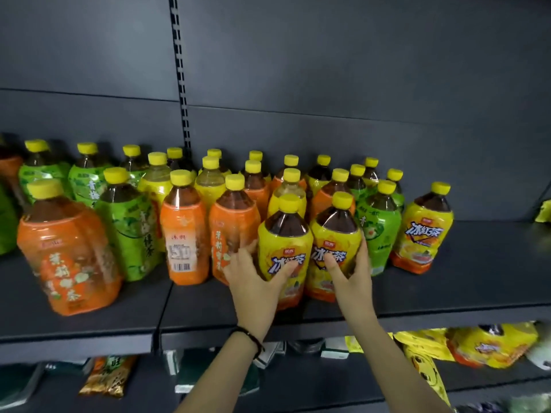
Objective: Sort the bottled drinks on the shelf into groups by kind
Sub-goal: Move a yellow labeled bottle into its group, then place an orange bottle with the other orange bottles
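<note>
Several yellow-capped tea bottles stand mixed on the dark shelf (447,293): orange-labelled, green-labelled and yellow-labelled kinds. My left hand (256,278) grips one yellow-labelled bottle (283,234) at the front. Right beside it, my right hand (351,269) grips a second yellow-labelled bottle (334,231); the two bottles touch. Another yellow-labelled bottle (425,234) stands alone at the right. A large orange-labelled bottle (65,254) stands front left, with a green-labelled bottle (131,231) behind it and two orange-labelled bottles (185,234) in the middle.
A green-labelled bottle (378,231) stands just right of my right hand. The shelf's right end is bare apart from a yellow packet (544,211) at the edge. Snack bags (489,347) and packets lie on the lower shelf. A slotted upright (180,70) runs up the back panel.
</note>
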